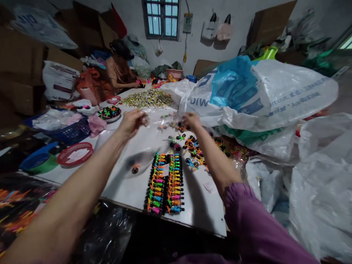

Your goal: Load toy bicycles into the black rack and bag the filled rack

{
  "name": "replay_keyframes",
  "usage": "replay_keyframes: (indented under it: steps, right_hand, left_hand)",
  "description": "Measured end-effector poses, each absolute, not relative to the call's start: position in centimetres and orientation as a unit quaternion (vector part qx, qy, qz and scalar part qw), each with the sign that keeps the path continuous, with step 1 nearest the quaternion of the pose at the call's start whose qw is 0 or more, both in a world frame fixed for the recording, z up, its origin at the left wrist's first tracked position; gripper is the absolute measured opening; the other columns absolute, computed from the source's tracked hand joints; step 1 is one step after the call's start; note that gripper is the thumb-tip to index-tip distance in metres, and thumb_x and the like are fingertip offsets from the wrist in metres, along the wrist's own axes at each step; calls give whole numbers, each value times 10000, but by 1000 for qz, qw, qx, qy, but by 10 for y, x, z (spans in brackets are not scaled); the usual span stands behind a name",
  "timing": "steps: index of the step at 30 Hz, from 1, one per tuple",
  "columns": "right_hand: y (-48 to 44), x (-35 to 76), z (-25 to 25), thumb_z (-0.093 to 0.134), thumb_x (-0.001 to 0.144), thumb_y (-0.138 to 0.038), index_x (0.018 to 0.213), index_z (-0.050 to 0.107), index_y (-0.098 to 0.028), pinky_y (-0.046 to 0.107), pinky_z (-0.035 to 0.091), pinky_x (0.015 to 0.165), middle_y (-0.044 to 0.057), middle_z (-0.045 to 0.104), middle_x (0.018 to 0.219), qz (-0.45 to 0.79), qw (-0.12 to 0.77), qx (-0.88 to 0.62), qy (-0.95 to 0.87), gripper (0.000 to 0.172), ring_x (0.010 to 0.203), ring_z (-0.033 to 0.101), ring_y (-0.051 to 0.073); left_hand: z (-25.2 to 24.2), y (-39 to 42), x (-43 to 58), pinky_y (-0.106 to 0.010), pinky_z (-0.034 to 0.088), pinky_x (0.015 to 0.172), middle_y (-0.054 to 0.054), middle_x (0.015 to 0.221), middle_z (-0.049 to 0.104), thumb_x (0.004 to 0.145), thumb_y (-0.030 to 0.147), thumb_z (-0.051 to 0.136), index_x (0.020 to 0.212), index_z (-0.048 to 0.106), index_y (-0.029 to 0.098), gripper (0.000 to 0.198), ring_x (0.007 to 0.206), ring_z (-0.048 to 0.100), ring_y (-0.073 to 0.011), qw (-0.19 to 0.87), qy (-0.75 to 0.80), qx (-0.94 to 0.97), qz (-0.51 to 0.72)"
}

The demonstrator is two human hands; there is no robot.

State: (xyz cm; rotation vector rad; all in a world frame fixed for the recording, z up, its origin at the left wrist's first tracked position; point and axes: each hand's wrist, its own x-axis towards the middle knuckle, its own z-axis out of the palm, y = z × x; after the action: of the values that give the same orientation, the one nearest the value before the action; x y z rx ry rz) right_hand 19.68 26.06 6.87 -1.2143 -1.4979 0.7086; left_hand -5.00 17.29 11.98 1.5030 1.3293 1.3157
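Note:
Both hands are raised over the white table point(118, 190), a clear plastic bag point(162, 113) stretched thinly between them. My left hand point(133, 123) is closed with its fingertips pinching the bag's left side. Slightly blurred, my right hand point(191, 121) is closed at its right side. Below stand two rows of small colourful toy bikes point(159, 183), packed side by side, with a paper slip point(166, 169) lying on them. A loose heap of toy bikes point(194, 148) lies under my right forearm. One orange toy bike point(135, 168) sits apart on the left.
A red basket point(74, 154), a blue basin point(38, 157) and a blue basket point(64, 128) of plastic line the left. Big white sacks point(261, 95) crowd the right. A pile of small yellowish pieces point(148, 98) lies farther back, where another person point(119, 69) works.

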Motion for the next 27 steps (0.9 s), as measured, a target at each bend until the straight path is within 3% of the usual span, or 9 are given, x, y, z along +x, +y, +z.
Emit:
replay_keyframes:
  steps: [4, 7, 11, 13, 17, 21, 24, 27]
  right_hand:
    - [277, 220, 141, 434, 892, -298, 893, 561, -170, 179, 433, 616, -23, 561, 789, 322, 626, -340, -624, 181, 639, 518, 42]
    - [245, 222, 117, 485, 871, -333, 833, 574, -163, 170, 408, 576, -25, 554, 729, 308, 566, -340, -685, 195, 606, 489, 50]
    - [195, 213, 12, 519, 828, -336, 686, 574, -125, 171, 332, 522, -53, 486, 547, 355, 317, -454, -753, 260, 509, 416, 53]
    - [178, 211, -35, 495, 828, -319, 587, 532, -126, 179, 316, 523, -57, 452, 499, 362, 277, -473, -754, 311, 491, 399, 59]
    - [154, 208, -84, 413, 845, -356, 614, 524, -154, 199, 332, 549, -41, 454, 551, 320, 365, -525, -699, 326, 560, 423, 104]
    - [128, 201, -95, 425, 828, -377, 825, 605, -153, 245, 403, 658, 22, 566, 769, 305, 480, -541, -619, 288, 732, 513, 156]
    - [98, 194, -99, 458, 812, -356, 879, 588, -157, 277, 427, 715, 48, 566, 857, 283, 528, -546, -585, 247, 795, 527, 170]
    - [58, 187, -105, 448, 822, -322, 872, 553, -170, 285, 433, 708, 44, 556, 851, 274, 521, -566, -577, 192, 779, 524, 168]
  left_hand:
    - [159, 198, -47, -264, 395, 805, -25, 703, 534, 744, 209, 608, 636, 557, 133, 141, 973, 505, -181, 253, 509, 685, 456]
    - [132, 202, -39, -290, 365, 868, -45, 824, 541, 689, 245, 645, 660, 535, 177, 132, 1093, 443, -219, 139, 540, 717, 418]
    - [28, 185, -33, -261, 376, 663, 2, 552, 484, 697, 272, 573, 528, 461, 198, 216, 711, 539, -188, 193, 591, 705, 341]
    - [-22, 173, -34, -248, 347, 566, 21, 488, 465, 739, 327, 500, 525, 461, 204, 250, 562, 489, -159, 221, 609, 688, 327]
    - [-70, 151, -41, -240, 330, 544, 38, 519, 481, 781, 419, 426, 640, 501, 203, 268, 539, 455, -138, 234, 635, 648, 350]
    - [-76, 129, -44, -244, 377, 589, 22, 635, 530, 794, 428, 423, 726, 510, 203, 251, 601, 488, -136, 238, 636, 624, 387]
    - [-80, 101, -47, -252, 431, 705, -8, 782, 591, 802, 423, 431, 792, 535, 204, 243, 762, 555, -153, 264, 616, 618, 411]
    - [-90, 67, -55, -277, 423, 852, -36, 927, 604, 791, 416, 456, 836, 551, 202, 238, 926, 553, -172, 296, 602, 608, 424]
